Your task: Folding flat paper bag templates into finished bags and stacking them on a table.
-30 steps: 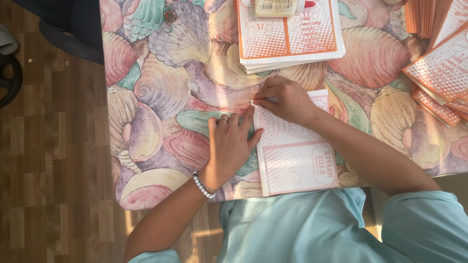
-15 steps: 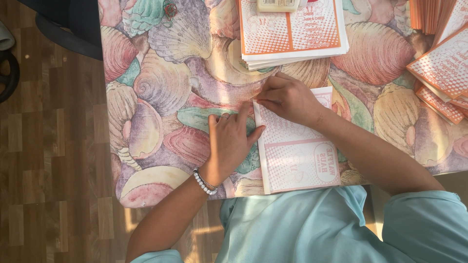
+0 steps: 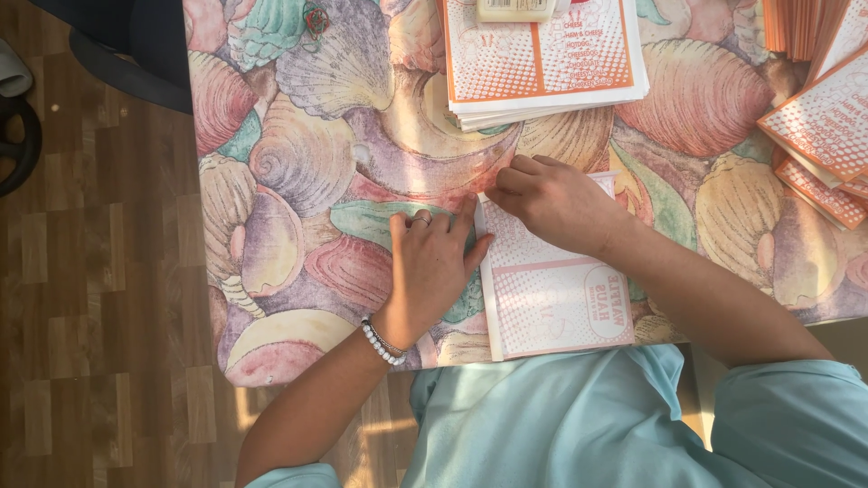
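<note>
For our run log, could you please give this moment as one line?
left hand flat on sheet edge | right hand pinching top corner | printed sheet on shell-pattern table

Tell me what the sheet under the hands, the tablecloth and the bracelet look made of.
Sheet: thin matte paper or card, creased along its left edge. Tablecloth: probably vinyl or oilcloth, smooth with a slight sheen, shell print. Bracelet: pale round beads, maybe pearl or plastic.

You look down on a table draped in a pastel seashell-print cloth (image 3: 298,154), standing on a brown wood-plank floor (image 3: 90,316). At the far left edge sits 1 dark round object (image 3: 16,140); warm light streaks the floor below the table.
</note>
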